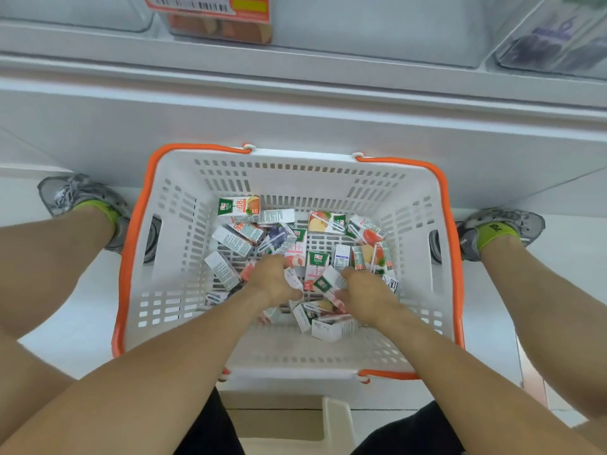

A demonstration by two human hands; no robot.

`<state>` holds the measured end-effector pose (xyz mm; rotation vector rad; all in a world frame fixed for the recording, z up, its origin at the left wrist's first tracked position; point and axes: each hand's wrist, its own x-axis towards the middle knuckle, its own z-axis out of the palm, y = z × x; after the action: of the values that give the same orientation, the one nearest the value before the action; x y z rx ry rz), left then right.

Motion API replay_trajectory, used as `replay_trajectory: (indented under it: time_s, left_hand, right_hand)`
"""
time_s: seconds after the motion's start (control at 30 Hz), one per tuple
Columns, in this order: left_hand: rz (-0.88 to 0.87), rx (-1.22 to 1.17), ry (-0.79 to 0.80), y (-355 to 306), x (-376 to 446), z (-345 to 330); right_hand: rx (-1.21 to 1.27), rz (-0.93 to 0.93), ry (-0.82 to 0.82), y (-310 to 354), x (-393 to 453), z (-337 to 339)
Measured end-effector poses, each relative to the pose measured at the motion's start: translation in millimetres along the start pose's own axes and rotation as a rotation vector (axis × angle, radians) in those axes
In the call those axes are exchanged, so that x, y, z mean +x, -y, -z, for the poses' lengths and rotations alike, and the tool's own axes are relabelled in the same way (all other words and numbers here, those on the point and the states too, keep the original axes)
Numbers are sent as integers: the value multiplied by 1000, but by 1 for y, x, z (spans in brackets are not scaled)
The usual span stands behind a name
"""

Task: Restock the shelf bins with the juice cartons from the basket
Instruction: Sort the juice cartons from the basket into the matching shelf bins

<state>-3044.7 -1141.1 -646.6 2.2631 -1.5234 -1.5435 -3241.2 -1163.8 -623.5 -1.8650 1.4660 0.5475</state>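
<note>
A white plastic basket (184,224) with orange handles stands on the floor between my feet. Several small juice cartons lie jumbled on its bottom, among them an orange-flavour carton (239,206) at the back and an apple carton (326,221). My left hand (274,280) is down among them, fingers curled round a white and pink carton (293,279). My right hand (366,292) grips another carton with a green label (328,284). Clear shelf bins (377,31) sit above on the white shelf.
One shelf bin at the top (216,26) holds orange cartons behind an orange price tag. A bin at the top right (555,44) holds dark purple cartons. My shoes (78,195) flank the basket. A white stool edge (335,418) shows below.
</note>
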Motion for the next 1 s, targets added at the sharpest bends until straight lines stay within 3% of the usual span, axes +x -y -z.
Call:
replay_trajectory:
  time_s: [0.1, 0.23, 0.37, 0.53, 0.7, 0.87, 1.0]
  left_hand:
    - [5, -130, 5, -14, -6, 24]
    - [32, -622, -10, -32, -17, 53]
    - [-18, -844, -33, -48, -24, 73]
    - [-141, -793, -25, -64, -41, 92]
    - [-280, -457, 189, -82, -69, 115]
    - [-311, -575, 454, -82, -85, 133]
    - [-211, -618, 365, -94, -95, 137]
  right_hand:
    - [342, -35, -48, 1, -8, 21]
    - [616, 18, -117, 6, -20, 52]
    - [930, 38, -192, 13, -34, 84]
    - [1064, 55, -197, 20, -59, 108]
    - [1157, 116, -139, 27, -77, 116]
    - [1328, 170, -67, 34, -84, 120]
    - [1404, 219, -49, 39, -87, 120]
